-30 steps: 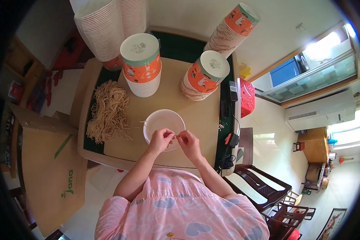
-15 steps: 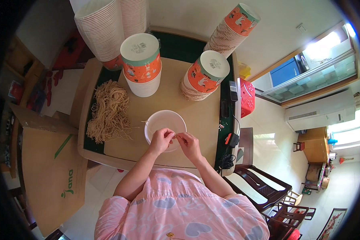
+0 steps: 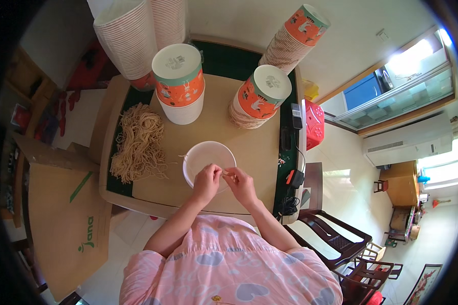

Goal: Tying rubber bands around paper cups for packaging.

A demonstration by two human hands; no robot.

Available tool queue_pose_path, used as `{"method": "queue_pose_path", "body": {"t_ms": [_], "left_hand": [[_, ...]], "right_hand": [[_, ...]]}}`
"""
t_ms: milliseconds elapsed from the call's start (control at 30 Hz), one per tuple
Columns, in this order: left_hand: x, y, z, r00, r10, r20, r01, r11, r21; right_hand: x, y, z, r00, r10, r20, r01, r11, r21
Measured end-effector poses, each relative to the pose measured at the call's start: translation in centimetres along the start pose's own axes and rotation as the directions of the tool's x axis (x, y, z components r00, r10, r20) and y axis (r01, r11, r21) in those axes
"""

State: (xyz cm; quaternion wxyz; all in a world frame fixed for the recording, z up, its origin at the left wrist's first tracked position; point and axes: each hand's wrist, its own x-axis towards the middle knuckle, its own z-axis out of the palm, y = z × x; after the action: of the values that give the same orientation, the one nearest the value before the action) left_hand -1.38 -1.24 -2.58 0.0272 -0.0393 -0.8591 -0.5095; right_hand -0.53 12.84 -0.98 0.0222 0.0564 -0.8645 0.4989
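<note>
While both hands meet over the near rim of a white bowl [image 3: 204, 158] at the centre of the frame, the fingers [image 3: 216, 173] of the left hand [image 3: 206, 183] and those of the right hand [image 3: 240, 185] are pinched closed on a few thin dry noodle strands [image 3: 228, 175] stretched between them. Whether those strands touch the bowl cannot be told. One more strand pokes out past the bowl's upper left rim. The bowl stands on a tan board [image 3: 249, 147] that covers most of the table [image 3: 288, 152]. Left of the bowl, well apart from it, a loose heap of dry noodles [image 3: 139, 144] lies along the board's left side. Beyond the bowl, toward the top of the frame, stand two stacks of orange-printed paper bowls turned bottom up, one upright [image 3: 179, 81] and one leaning right [image 3: 259, 99]. Taller stacks of paper bowls rise at the upper left [image 3: 127, 40] and upper right [image 3: 295, 35]. A brown cardboard box [image 3: 61, 223] sits on the floor at the lower left, and dark wooden chairs [image 3: 336, 239] stand at the lower right
</note>
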Motion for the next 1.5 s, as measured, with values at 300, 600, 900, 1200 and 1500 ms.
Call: {"method": "queue_pose_path", "body": {"t_ms": [300,600,900,1200,1500], "left_hand": [[0.2,2.7,-2.4,0.972,-0.085,0.221,0.122,0.98,-0.159],[-0.4,5.3,-3.4,0.988,0.063,0.144,-0.033,0.979,-0.2],[-0.1,7.4,-6.0,0.989,0.037,0.146,0.012,0.946,-0.325],[0.4,7.0,-6.1,0.944,0.026,0.33,0.104,0.923,-0.37],[5.2,-9.4,-5.8,0.949,-0.283,0.142,0.306,0.934,-0.182]], "right_hand": [[0.3,-1.1,-1.6,0.999,-0.019,-0.032,0.019,1.0,0.017],[-0.2,0.1,-1.9,0.948,-0.308,-0.082,0.301,0.949,-0.093],[-1.5,2.9,-1.5,0.976,-0.166,-0.14,0.151,0.982,-0.116],[1.3,-1.9,-2.3,0.968,-0.21,-0.135,0.203,0.977,-0.066],[7.1,4.4,-0.7,0.952,0.197,0.233,-0.207,0.978,0.018]]}}
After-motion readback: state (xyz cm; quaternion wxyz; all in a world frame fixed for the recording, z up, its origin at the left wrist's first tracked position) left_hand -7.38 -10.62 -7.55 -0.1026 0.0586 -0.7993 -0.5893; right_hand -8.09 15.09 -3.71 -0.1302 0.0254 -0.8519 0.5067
